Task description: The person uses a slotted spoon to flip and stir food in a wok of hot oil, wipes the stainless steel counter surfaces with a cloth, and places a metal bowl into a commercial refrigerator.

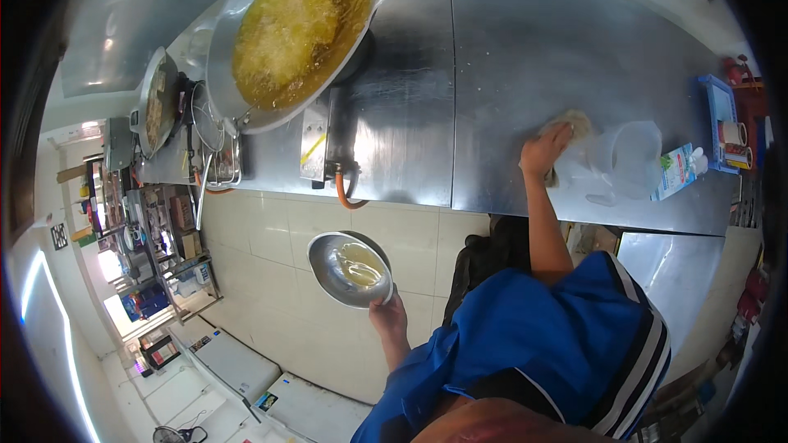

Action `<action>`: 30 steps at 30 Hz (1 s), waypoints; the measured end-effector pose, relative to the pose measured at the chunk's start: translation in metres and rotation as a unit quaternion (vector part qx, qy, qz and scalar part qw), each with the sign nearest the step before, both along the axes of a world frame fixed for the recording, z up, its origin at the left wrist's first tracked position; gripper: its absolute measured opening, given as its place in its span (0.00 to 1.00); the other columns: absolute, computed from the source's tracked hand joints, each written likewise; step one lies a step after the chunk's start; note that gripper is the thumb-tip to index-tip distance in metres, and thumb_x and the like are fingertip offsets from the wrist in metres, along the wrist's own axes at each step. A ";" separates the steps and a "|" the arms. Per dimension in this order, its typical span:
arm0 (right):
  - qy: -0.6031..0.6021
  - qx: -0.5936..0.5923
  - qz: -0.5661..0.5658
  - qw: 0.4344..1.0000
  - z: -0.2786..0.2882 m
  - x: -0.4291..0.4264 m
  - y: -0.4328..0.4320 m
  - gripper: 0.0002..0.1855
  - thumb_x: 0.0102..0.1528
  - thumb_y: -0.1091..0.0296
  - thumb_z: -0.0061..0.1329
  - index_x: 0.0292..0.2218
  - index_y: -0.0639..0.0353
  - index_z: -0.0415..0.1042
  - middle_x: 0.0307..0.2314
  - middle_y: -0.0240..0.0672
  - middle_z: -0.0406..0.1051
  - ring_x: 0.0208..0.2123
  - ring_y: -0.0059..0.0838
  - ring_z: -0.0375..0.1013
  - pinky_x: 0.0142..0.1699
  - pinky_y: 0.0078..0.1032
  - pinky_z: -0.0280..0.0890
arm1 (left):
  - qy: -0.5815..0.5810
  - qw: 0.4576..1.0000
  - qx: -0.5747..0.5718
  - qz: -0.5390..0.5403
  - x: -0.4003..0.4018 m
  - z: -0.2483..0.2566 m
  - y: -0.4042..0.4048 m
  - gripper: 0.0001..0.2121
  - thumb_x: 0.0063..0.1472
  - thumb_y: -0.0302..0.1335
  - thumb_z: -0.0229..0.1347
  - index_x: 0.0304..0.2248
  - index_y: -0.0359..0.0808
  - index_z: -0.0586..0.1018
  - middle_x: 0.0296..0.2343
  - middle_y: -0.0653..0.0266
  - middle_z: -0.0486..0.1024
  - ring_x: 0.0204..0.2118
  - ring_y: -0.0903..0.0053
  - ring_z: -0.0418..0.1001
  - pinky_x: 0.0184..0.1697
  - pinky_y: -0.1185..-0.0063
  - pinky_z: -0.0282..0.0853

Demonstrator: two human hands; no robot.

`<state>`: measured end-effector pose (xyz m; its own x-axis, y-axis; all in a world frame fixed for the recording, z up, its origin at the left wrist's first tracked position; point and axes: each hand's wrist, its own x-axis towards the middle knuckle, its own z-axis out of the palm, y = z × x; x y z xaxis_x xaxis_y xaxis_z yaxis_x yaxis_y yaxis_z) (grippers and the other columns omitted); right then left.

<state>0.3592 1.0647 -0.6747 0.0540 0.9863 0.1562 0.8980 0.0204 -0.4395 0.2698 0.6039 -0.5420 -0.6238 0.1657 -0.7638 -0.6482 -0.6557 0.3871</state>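
My left hand (389, 314) grips the rim of a metal bowl (319, 261) over the floor, with some yellowish liquid in its bottom. On the stainless steel counter (492, 92), my right hand (545, 151) presses a crumpled beige cloth (574, 123). Just right of the cloth lies a translucent plastic jug (637, 160), and beside that a blue and white pouch (676, 169) with a spout. A large metal wok (220, 67) at the upper left holds bubbling yellow oil (289, 31) with food frying in it.
A second pan (146, 104) sits farther left, near a wire strainer (208, 117). An orange gas hose (342, 191) loops off the counter's front edge. At the right end stands a blue basket (711, 117) with containers. White chest freezers (237, 363) stand behind, at the lower left.
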 end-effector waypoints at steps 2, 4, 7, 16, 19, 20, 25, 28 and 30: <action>0.032 0.017 0.091 0.995 0.000 -0.021 0.035 0.37 0.47 0.78 0.44 0.57 0.77 0.47 0.57 0.61 0.44 0.61 0.57 0.43 0.64 0.42 0.41 | -0.011 1.000 -0.005 0.022 -0.002 0.006 0.014 0.17 0.48 0.17 0.47 0.41 0.26 0.70 0.39 0.54 0.73 0.43 0.67 0.72 0.49 0.75 0.71; 0.038 0.045 0.176 0.983 0.007 -0.048 0.075 0.37 0.46 0.78 0.45 0.56 0.77 0.49 0.57 0.60 0.45 0.60 0.56 0.44 0.63 0.41 0.43 | -0.025 0.998 -0.011 0.049 -0.004 0.007 0.023 0.17 0.48 0.17 0.47 0.41 0.27 0.70 0.38 0.55 0.74 0.42 0.68 0.73 0.48 0.75 0.71; 0.023 0.031 0.261 0.965 0.002 -0.091 0.136 0.36 0.45 0.79 0.46 0.56 0.74 0.52 0.57 0.54 0.48 0.60 0.49 0.47 0.63 0.37 0.46 | -0.026 0.997 -0.003 0.066 -0.001 0.009 0.032 0.19 0.47 0.17 0.47 0.42 0.25 0.71 0.41 0.51 0.73 0.44 0.65 0.73 0.47 0.75 0.72; 0.133 -0.061 0.578 0.803 0.011 -0.166 0.196 0.29 0.46 0.87 0.37 0.48 0.51 0.71 0.51 0.28 0.65 0.56 0.32 0.60 0.62 0.31 0.51 | -0.056 0.998 0.006 0.030 0.004 0.031 0.038 0.16 0.47 0.16 0.48 0.39 0.25 0.71 0.38 0.54 0.73 0.41 0.66 0.72 0.46 0.75 0.73; 0.140 -0.153 0.622 0.755 0.017 -0.138 0.151 0.26 0.47 0.87 0.34 0.41 0.53 0.76 0.47 0.28 0.70 0.53 0.33 0.64 0.61 0.32 0.53 | -0.053 0.998 0.010 0.030 0.022 0.027 0.011 0.16 0.48 0.16 0.48 0.39 0.25 0.71 0.38 0.54 0.73 0.41 0.67 0.72 0.45 0.75 0.73; 0.138 -0.153 0.648 0.734 0.017 -0.118 0.128 0.25 0.47 0.87 0.35 0.39 0.53 0.77 0.45 0.29 0.71 0.52 0.34 0.65 0.60 0.32 0.55 | -0.042 0.999 0.022 0.023 0.033 0.028 -0.002 0.16 0.48 0.16 0.48 0.39 0.25 0.71 0.38 0.53 0.73 0.41 0.67 0.73 0.45 0.75 0.73; 0.219 -0.150 0.636 0.724 -0.013 0.022 -0.014 0.15 0.44 0.86 0.41 0.29 0.59 0.78 0.36 0.35 0.76 0.45 0.35 0.71 0.53 0.31 0.61 | -0.042 0.997 0.051 0.033 0.060 0.024 -0.060 0.16 0.48 0.16 0.48 0.40 0.24 0.71 0.38 0.53 0.73 0.40 0.67 0.72 0.44 0.75 0.73; 0.288 -0.154 0.613 0.720 -0.037 0.042 -0.159 0.19 0.37 0.85 0.40 0.29 0.57 0.78 0.31 0.35 0.76 0.41 0.38 0.71 0.50 0.36 0.62 | -0.013 0.997 0.055 0.054 0.088 0.024 -0.099 0.16 0.48 0.15 0.47 0.40 0.23 0.70 0.39 0.52 0.73 0.40 0.66 0.72 0.44 0.75 0.74; 0.226 -0.327 0.648 0.650 -0.038 0.043 -0.263 0.18 0.37 0.82 0.41 0.29 0.58 0.78 0.34 0.36 0.75 0.43 0.37 0.70 0.49 0.32 0.63 | 0.004 0.996 0.054 0.073 0.091 0.009 -0.113 0.18 0.46 0.14 0.47 0.41 0.22 0.69 0.41 0.50 0.71 0.42 0.65 0.71 0.45 0.75 0.73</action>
<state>0.4022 0.8016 -0.7130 -0.9933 0.0975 -0.0623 0.0896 0.3062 -0.9477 0.3612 0.4909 -0.5333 -0.6528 0.1536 -0.7417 -0.5396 -0.7815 0.3131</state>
